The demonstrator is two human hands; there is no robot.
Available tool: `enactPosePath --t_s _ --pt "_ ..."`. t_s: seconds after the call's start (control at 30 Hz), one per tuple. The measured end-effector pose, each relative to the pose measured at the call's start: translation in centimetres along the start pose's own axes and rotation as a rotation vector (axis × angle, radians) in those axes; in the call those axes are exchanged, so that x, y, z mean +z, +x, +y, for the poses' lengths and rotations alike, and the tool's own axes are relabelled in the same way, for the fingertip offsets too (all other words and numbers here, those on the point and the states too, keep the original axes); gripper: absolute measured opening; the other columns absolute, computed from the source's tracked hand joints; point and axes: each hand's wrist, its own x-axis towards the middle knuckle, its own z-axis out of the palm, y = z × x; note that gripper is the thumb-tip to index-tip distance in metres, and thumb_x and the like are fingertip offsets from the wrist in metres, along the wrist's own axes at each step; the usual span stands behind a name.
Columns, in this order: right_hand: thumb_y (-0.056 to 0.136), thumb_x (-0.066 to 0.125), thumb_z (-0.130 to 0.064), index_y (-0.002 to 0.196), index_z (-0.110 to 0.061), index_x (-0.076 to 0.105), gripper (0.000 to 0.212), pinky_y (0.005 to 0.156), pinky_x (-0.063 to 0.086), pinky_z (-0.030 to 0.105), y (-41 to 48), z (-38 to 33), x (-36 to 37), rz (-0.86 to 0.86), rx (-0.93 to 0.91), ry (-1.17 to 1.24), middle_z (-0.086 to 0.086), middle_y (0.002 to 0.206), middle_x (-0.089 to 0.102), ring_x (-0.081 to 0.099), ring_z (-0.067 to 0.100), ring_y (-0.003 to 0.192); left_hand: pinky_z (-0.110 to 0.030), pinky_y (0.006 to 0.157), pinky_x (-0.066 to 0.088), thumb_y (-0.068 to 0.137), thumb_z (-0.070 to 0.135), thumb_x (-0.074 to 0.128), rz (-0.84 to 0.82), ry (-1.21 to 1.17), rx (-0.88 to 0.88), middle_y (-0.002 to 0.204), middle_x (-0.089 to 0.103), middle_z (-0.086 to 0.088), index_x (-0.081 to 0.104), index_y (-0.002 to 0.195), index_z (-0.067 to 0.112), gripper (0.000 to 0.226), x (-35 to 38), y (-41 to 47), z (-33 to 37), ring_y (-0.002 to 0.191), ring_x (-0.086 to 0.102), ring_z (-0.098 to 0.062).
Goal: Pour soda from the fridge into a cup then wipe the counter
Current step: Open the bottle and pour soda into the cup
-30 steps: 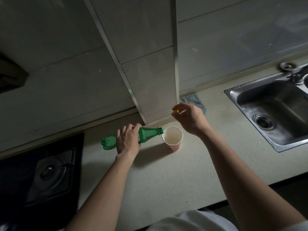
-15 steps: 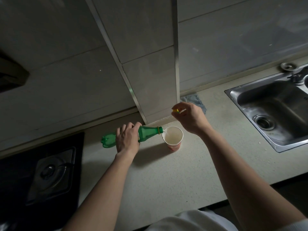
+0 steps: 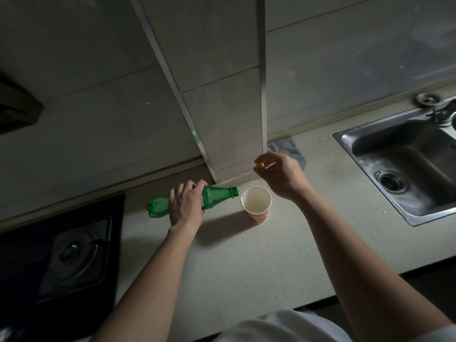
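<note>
My left hand (image 3: 185, 208) grips a green soda bottle (image 3: 217, 195) around its middle and holds it almost level, its open mouth at the left rim of a paper cup (image 3: 256, 204). The cup stands upright on the pale counter (image 3: 246, 267) and holds pale liquid. My right hand (image 3: 281, 174) hovers behind the cup, pinching the yellow bottle cap (image 3: 259, 165) between its fingertips. A blue-grey cloth (image 3: 287, 150) lies on the counter against the wall, partly hidden by my right hand.
A steel sink (image 3: 409, 164) with a drain is set into the counter at the right, with a tap (image 3: 441, 112) behind it. A black gas hob (image 3: 64, 253) sits at the left. A tiled pillar (image 3: 222, 107) juts out just behind the cup.
The bottle stays tipped at the cup's rim and both hands hold nearly still. My right hand has risen very slightly with the cap.
</note>
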Motion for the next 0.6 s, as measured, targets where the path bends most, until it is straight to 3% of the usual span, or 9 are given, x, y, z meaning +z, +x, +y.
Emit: enactPosePath --t_s 0.17,0.37,0.5,0.6 --pt "0.092 0.065 -0.028 0.113 -0.015 0.066 0.024 0.065 0.046 0.009 0.0 -0.1 0.2 -0.006 -0.009 -0.004 0.004 0.109 0.069 0.065 0.008 0.083 -0.037 0.087 0.039 0.067 0.010 0.082 0.004 0.006 -0.002 0.107 0.061 0.003 0.053 0.119 0.032 0.063 0.0 -0.1 -0.4 0.100 0.055 -0.023" --pt "0.092 0.065 -0.029 0.113 -0.017 0.066 0.024 0.069 0.053 0.016 0.0 -0.3 0.6 -0.017 -0.013 0.002 0.004 0.109 0.069 0.066 0.008 0.085 -0.036 0.086 0.038 0.067 0.009 0.081 0.014 0.016 -0.008 0.106 0.061 0.003 0.054 0.118 0.033 0.062 0.0 -0.3 -0.8 0.099 0.055 -0.023" --pt "0.092 0.065 -0.029 0.113 -0.016 0.067 0.025 0.063 0.046 0.006 0.0 -0.4 0.7 -0.019 -0.021 0.000 0.003 0.109 0.069 0.064 0.004 0.082 -0.037 0.087 0.037 0.068 0.007 0.080 0.017 0.012 -0.017 0.107 0.061 0.003 0.054 0.119 0.032 0.063 -0.1 -0.3 -1.1 0.100 0.055 -0.023" --pt "0.092 0.065 -0.029 0.113 -0.016 0.066 0.025 0.062 0.046 0.006 -0.1 -0.5 0.9 -0.021 -0.019 0.010 0.004 0.109 0.069 0.064 0.005 0.082 -0.036 0.087 0.037 0.069 0.006 0.079 0.022 0.010 -0.027 0.107 0.061 0.003 0.054 0.119 0.033 0.063 -0.2 -0.3 -1.2 0.100 0.055 -0.023"
